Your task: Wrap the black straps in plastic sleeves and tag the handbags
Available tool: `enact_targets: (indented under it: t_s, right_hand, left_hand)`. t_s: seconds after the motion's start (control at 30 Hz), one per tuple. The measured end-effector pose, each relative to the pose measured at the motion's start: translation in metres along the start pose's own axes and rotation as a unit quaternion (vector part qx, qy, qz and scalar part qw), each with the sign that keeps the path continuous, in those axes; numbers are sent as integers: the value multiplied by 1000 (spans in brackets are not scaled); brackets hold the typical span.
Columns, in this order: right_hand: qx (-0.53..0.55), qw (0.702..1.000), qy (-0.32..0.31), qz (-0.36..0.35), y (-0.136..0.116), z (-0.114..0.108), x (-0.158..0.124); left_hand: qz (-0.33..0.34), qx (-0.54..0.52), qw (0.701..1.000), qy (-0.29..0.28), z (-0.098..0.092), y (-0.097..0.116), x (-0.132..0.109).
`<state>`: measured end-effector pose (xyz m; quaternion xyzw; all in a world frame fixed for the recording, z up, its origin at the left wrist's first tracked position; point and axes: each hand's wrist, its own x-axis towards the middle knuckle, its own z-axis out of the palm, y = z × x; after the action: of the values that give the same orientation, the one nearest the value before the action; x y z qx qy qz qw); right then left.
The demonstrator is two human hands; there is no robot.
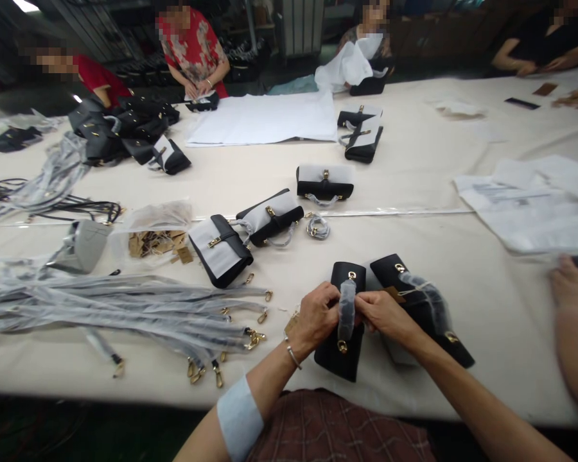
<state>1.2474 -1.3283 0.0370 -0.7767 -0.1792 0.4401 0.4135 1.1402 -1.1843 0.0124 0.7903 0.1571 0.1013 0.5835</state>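
A black handbag (338, 366) lies in front of me, its short handle (347, 311) wrapped in clear film and fixed by gold rings. My left hand (315, 316) is closed against the handle's left side. From the right, my right hand (384, 314) pinches at the same handle, fingertips partly behind it. What the fingertips hold is hidden. A brown paper tag (291, 323) with thin string shows beside my left hand. Under my right forearm lies a second black handbag (390, 264), also with a wrapped handle and a brown tag (394, 294).
Film-wrapped straps (164, 308) with gold clasps lie left, near a bag of brown tags (157, 240) and a grey tape dispenser (79, 247). Ahead are several paper-covered handbags (270, 215) and a coiled strap (317, 226). Co-workers sit across; another person's arm (575, 333) is at right.
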Motion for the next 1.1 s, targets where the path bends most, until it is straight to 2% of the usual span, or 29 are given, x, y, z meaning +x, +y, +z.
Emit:
enact_targets:
  t_s: [0.07, 0.13, 0.23, 0.3, 0.37, 0.43, 0.5, 0.57, 0.67, 0.77, 0.87, 0.97, 1.03, 1.1]
  right_hand:
    - [7, 1000, -19, -1, 1, -8, -1]
    - [-8, 1000, -21, -13, 4, -15, -1]
    - [-123, 991, 13, -50, 4, -20, -3]
    - [-231, 968, 51, -81, 0, -20, -6]
    - [-304, 942, 80, -115, -7, -20, -7]
    - [-343, 922, 92, -156, -13, -24, -8]
    - [-364, 906, 90, -195, -16, -32, -7]
    - [-363, 908, 61, -203, -17, -42, -5]
    - [-295, 947, -22, -128, -17, -57, -2]
    - [-195, 977, -58, -59, -17, -67, 3]
    - [9, 997, -75, -8, -15, -68, 9]
    - [229, 968, -88, 43, -14, -60, 14]
    - [319, 939, -113, 58, -14, -52, 14]
    - [363, 921, -132, 55, -13, -45, 14]
  left_hand:
    - [-43, -84, 995, 28, -3, 0, 2]
    - [-103, -215, 971, 31, -5, -1, 5]
    - [-169, -415, 894, 6, -8, 0, 10]
    - [-181, -499, 848, -12, -7, 3, 13]
    - [-183, -541, 820, -24, -6, 6, 15]
    - [-188, -558, 808, -25, -4, 6, 17]
    - [-201, -565, 800, -16, -3, 5, 20]
    - [-210, -564, 799, -7, -2, 3, 24]
    - [-220, -557, 801, -9, -1, 1, 31]
    - [-241, -558, 794, -11, 1, 2, 40]
    - [-256, -555, 791, 15, 3, 5, 49]
    - [-256, -540, 801, 28, 4, 7, 54]
    - [-251, -536, 806, 23, 5, 9, 54]
    - [-245, -535, 808, 19, 3, 9, 52]
